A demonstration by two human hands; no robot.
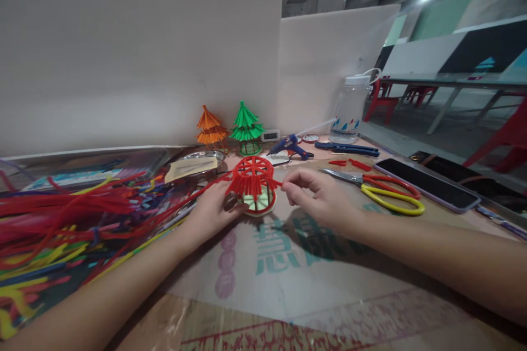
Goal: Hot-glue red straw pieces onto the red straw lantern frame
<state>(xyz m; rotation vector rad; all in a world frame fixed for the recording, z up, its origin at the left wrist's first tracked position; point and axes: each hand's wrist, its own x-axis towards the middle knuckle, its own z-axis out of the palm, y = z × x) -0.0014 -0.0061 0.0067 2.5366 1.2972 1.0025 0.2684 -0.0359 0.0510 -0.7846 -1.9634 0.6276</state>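
A small red pavilion model made of pipe cleaners (252, 175) stands on a pale green base in front of me. Its round top frame shows spokes, and a row of short red pieces slopes down the near side. My left hand (218, 200) grips the model at its left side, thumb near the base. My right hand (308, 192) pinches a short red pipe cleaner piece (278, 183) between thumb and fingertips, its end at the model's right edge. Whether that piece touches the frame I cannot tell.
Behind stand an orange pavilion (211, 127) and a green pavilion (246, 127). A blue glue gun (290, 145), pliers (347, 148), scissors (370, 184), a phone (426, 184) and a water bottle (349, 107) lie or stand rightward. Loose colourful pipe cleaners (69, 208) heap at left.
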